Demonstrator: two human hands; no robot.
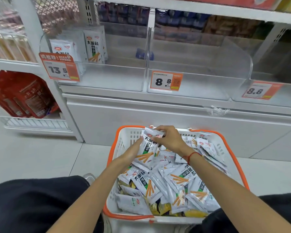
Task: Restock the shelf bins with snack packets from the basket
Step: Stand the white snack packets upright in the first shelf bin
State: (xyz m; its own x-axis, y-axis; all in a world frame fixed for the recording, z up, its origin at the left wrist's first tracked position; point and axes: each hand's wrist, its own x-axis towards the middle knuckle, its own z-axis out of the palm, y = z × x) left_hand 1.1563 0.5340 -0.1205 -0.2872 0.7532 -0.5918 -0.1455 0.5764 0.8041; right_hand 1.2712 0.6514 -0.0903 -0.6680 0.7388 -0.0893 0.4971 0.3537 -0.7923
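A white basket with an orange rim (234, 158) sits on the floor between my knees, full of white snack packets (178, 180). Both hands hold a small stack of these packets (147, 148) upright over the basket's far left part. My left hand (133, 151) supports the stack from the left and below. My right hand (168, 137) grips its top edge. Above, the left clear shelf bin (111, 76) holds a few of the same packets (94, 46) standing at its back left. The middle bin (198, 78) has no packets in it.
Orange price tags hang on the bin fronts: 13.5 (60, 68), 8.8 (166, 81) and 8.8 (260, 90). A white cabinet front (158, 118) stands below the bins. Red packets (22, 95) fill a wire rack at the left. Yellow packets (163, 207) lie low in the basket.
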